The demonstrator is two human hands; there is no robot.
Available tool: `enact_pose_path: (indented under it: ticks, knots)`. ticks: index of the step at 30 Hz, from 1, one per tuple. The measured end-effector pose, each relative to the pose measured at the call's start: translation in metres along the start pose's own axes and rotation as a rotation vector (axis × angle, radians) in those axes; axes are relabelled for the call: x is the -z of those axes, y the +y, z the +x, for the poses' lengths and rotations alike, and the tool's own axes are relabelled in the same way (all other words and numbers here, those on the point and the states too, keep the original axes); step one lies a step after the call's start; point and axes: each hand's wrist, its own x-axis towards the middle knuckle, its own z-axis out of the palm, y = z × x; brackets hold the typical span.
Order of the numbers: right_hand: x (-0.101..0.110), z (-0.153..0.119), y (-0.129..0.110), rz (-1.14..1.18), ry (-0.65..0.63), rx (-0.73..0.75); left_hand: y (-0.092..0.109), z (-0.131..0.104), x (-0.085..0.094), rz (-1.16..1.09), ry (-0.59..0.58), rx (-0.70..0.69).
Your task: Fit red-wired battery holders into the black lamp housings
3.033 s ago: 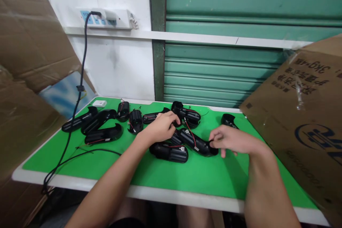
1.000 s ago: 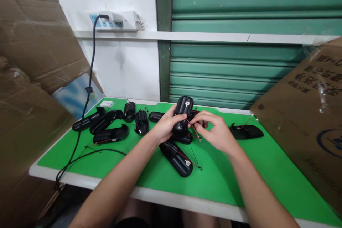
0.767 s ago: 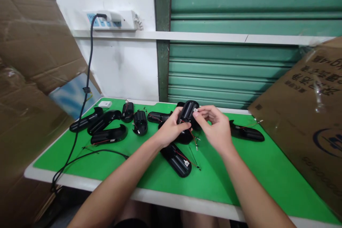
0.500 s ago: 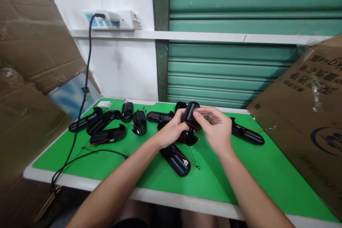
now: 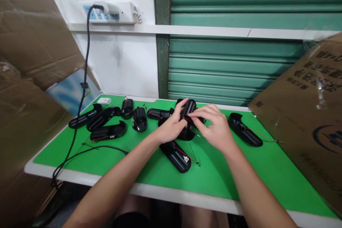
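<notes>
On the surface (image 5: 213,178), left of the held casing (image 5: 189,108): a group of casings (image 5: 108,131), then a cable (image 5: 86,60). Before it: a front casing (image 5: 176,158). Right of it: a lone casing (image 5: 245,131), then a carton (image 5: 294,110). Behind it: a shutter (image 5: 227,64). Behind and left: a power strip (image 5: 125,12) on a wall (image 5: 133,60).

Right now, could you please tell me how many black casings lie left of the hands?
6: three at the far left, two next to them, one near the left hand. Another may be hidden there.
</notes>
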Motion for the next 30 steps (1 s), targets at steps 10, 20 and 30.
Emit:
enact_pose_path:
  ticks: [10,20,30]
  knots:
    - [-0.006,-0.005,0.002,-0.001,-0.027,-0.096,0.001,-0.002,-0.002,0.049,-0.021,-0.014]
    - [-0.011,-0.010,0.001,-0.100,0.047,-0.087,0.004,-0.002,-0.002,-0.054,0.020,0.086]
    - [-0.015,-0.012,0.006,-0.127,0.060,-0.047,0.004,-0.002,-0.003,-0.037,0.017,0.112]
